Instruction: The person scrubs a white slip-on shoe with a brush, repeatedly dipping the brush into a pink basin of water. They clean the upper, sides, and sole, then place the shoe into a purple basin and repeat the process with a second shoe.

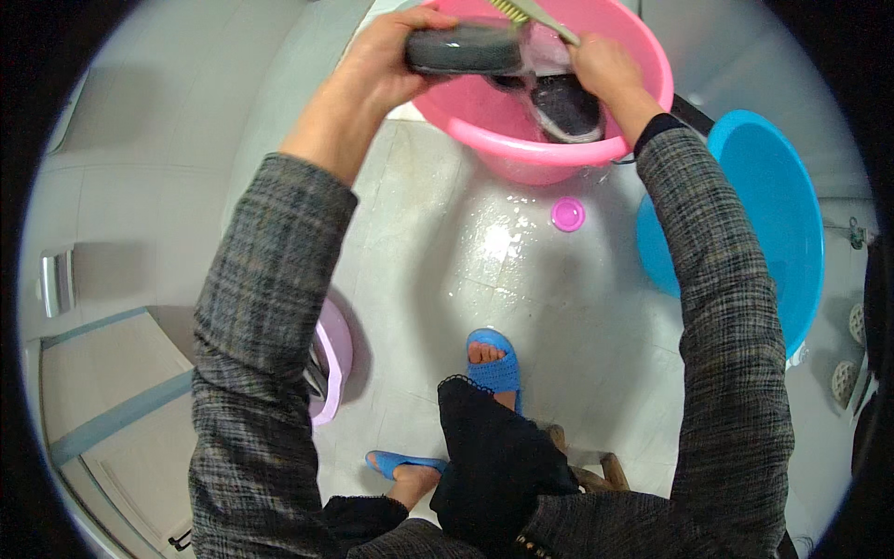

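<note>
Over a pink plastic basin (517,143), my left hand (391,63) grips a dark shoe (464,49) turned on its side, blurred by motion. My right hand (607,66) holds the pale handle of a scrubbing brush (541,17), whose yellowish bristles are close above the shoe. Another black shoe (567,105) with a light edge and some suds on it lies in the basin, below my right hand. The basin's far side runs out of the picture.
A large blue basin (796,209) stands at the right. A small pink round lid (568,214) lies on the wet tiled floor (482,279). At the left, partly behind my sleeve, is a lilac basin (339,349). Wooden stool legs (611,472) show beside my knee.
</note>
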{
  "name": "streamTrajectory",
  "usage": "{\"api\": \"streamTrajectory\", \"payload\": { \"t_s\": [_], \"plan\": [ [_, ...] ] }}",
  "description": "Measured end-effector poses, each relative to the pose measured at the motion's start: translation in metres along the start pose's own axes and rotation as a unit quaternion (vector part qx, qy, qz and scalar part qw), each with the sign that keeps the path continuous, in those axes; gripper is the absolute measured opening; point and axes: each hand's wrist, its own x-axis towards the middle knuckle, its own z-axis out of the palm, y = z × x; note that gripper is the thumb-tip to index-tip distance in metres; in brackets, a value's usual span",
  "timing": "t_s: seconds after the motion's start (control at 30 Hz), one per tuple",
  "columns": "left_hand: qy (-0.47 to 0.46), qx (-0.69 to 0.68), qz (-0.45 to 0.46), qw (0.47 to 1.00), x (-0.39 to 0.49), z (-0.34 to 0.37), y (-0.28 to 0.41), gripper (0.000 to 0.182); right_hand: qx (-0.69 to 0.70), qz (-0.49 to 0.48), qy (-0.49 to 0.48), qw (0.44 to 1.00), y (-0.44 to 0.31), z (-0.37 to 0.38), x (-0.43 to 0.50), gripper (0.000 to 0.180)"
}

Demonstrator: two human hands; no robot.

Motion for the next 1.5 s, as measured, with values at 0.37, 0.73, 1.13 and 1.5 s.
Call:
{"api": "streamTrajectory", "payload": {
  "t_s": [0.37,0.73,1.13,1.5],
  "plan": [
    [0.169,0.145,0.263,0.939,-0.220,-0.039,0.021,0.074,-0.038,-0.003,0.042,0.998,0.017,-0.001,0.021,0.043],
    [0.369,-0.045,0.024,0.928,-0.324,-0.091,-0.135,0.087,-0.026,-0.018,0.097,0.995,0.027,-0.001,0.026,0.049],
    [0.329,-0.118,-0.016,0.937,-0.294,-0.098,-0.287,0.089,0.249,-0.132,0.104,0.954,-0.097,-0.040,-0.118,0.039],
    [0.094,0.755,-0.081,0.644,-0.324,-0.073,-0.332,0.073,0.208,-0.109,-0.385,0.892,-0.135,0.063,-0.392,0.050]
  ]
}}
